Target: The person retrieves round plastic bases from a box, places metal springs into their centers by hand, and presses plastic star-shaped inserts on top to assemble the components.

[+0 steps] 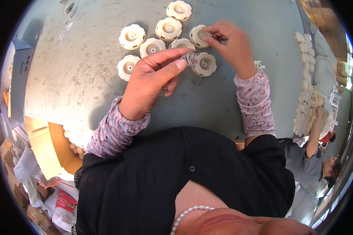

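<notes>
My left hand (pixel 151 76) pinches a metal coil spring (pixel 189 59) between thumb and forefinger. More spring wire (pixel 163 89) shows under its curled fingers. My right hand (pixel 231 45) reaches into a cream round plastic cap (pixel 197 37), thumb and forefinger bent together over its recessed middle; whatever they grip there is hidden. Just right of the held spring lies another cap (pixel 205 65), and a further cap (pixel 181 44) is partly covered by my left forefinger. Several more such caps (pixel 168 29) lie beside and beyond these, hollow side up, each with a small hub.
The caps lie on a grey, stained table (pixel 82 62). A few small metal pieces (pixel 68 9) lie at its far left. Stacked cream parts (pixel 305 58) line the right side, where another person (pixel 308 164) reaches in. An open cardboard box (pixel 47 149) stands at left below the table edge.
</notes>
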Demonstrator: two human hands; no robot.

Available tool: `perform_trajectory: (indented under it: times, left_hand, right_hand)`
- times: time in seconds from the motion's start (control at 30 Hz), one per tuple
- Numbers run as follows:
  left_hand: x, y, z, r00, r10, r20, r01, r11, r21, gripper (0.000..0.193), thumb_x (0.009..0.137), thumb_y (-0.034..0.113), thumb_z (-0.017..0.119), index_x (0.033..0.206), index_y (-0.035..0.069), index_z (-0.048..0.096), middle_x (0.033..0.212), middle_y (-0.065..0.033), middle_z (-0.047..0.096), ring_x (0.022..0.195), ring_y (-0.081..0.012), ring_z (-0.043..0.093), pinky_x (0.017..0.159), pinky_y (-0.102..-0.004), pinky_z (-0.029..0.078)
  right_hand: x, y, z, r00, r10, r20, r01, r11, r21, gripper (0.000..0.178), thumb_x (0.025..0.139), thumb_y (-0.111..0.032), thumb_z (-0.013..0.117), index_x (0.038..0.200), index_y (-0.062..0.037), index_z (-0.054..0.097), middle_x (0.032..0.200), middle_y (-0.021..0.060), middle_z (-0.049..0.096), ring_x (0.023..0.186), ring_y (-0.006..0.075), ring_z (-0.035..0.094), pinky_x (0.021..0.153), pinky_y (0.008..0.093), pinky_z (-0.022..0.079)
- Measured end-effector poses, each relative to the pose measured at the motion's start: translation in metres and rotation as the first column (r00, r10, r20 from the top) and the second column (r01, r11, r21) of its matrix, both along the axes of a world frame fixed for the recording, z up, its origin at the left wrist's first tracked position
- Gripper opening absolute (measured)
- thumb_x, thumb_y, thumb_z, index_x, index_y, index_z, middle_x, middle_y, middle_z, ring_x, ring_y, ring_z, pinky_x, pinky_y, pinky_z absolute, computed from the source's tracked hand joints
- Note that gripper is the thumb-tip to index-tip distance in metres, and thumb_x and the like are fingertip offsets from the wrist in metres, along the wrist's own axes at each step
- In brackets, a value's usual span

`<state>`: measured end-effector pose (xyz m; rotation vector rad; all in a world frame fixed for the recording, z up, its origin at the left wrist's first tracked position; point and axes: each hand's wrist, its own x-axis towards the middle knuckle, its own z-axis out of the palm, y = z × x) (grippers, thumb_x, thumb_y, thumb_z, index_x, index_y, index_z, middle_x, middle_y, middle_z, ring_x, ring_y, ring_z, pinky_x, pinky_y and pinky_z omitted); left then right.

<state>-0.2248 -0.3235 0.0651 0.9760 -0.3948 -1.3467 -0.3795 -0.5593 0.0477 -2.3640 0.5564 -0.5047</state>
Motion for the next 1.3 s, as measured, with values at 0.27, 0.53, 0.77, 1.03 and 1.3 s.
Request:
perform_trajectory:
  times: [0.27, 0.53, 0.77, 1.03, 1.3]
  left_hand:
    - [-0.005, 0.002, -0.007, 0.985, 0.115, 0.127, -0.110, 0.993, -0.046, 0.040, 0.096, 0.000, 0.081, 0.136, 0.004, 0.074, 0.105, -0.0016, 0.074, 0.066, -0.0032, 0.056, 0.054, -0.0204, 0.044]
    - [-0.008, 0.002, -0.008, 0.947, 0.189, 0.261, -0.166, 0.980, -0.107, 0.020, 0.097, 0.007, 0.083, 0.116, 0.001, 0.081, 0.090, -0.0019, 0.078, 0.062, -0.0041, 0.058, 0.054, -0.0205, 0.046]
    - [0.003, 0.001, 0.000, 0.989, 0.137, 0.059, -0.139, 0.990, 0.020, 0.025, 0.106, 0.024, 0.076, 0.111, 0.000, 0.080, 0.090, -0.0049, 0.078, 0.061, -0.0071, 0.058, 0.053, -0.0234, 0.047]
    - [-0.004, 0.000, -0.004, 0.941, 0.254, 0.223, -0.227, 0.964, -0.141, 0.022, 0.104, 0.020, 0.079, 0.111, 0.000, 0.079, 0.087, -0.0023, 0.075, 0.060, -0.0058, 0.059, 0.052, -0.0228, 0.047]
    - [0.007, -0.004, -0.005, 0.959, 0.264, 0.107, -0.269, 0.962, 0.039, 0.022, 0.104, 0.022, 0.078, 0.104, 0.000, 0.079, 0.083, -0.0016, 0.073, 0.059, -0.0067, 0.057, 0.054, -0.0236, 0.046]
  right_hand:
    - [-0.012, 0.053, 0.045, 0.996, 0.007, 0.090, -0.066, 0.748, 0.661, 0.027, 0.096, -0.015, 0.085, 0.118, -0.0011, 0.079, 0.103, 0.0058, 0.080, 0.084, 0.0109, 0.074, 0.077, 0.0257, 0.060]
    - [-0.016, 0.079, 0.041, 0.963, 0.080, 0.259, -0.178, 0.907, 0.381, 0.032, 0.088, 0.001, 0.087, 0.118, 0.0013, 0.078, 0.106, 0.0090, 0.079, 0.090, 0.0147, 0.076, 0.079, 0.0279, 0.062]
    - [-0.013, 0.063, 0.052, 0.859, 0.409, 0.307, -0.360, 0.910, -0.204, 0.031, 0.083, 0.003, 0.090, 0.112, -0.0014, 0.079, 0.101, 0.0097, 0.078, 0.083, 0.0182, 0.076, 0.074, 0.0294, 0.063]
    - [-0.012, 0.091, 0.050, 0.966, -0.064, 0.252, -0.101, 0.802, 0.589, 0.024, 0.094, 0.003, 0.082, 0.117, 0.0025, 0.076, 0.105, 0.0086, 0.078, 0.089, 0.0140, 0.077, 0.078, 0.0284, 0.064]
    - [-0.001, 0.080, 0.041, 0.824, 0.482, 0.298, -0.308, 0.822, -0.479, 0.026, 0.089, -0.002, 0.084, 0.114, 0.0002, 0.077, 0.112, 0.0153, 0.078, 0.104, 0.0260, 0.077, 0.091, 0.0364, 0.063]
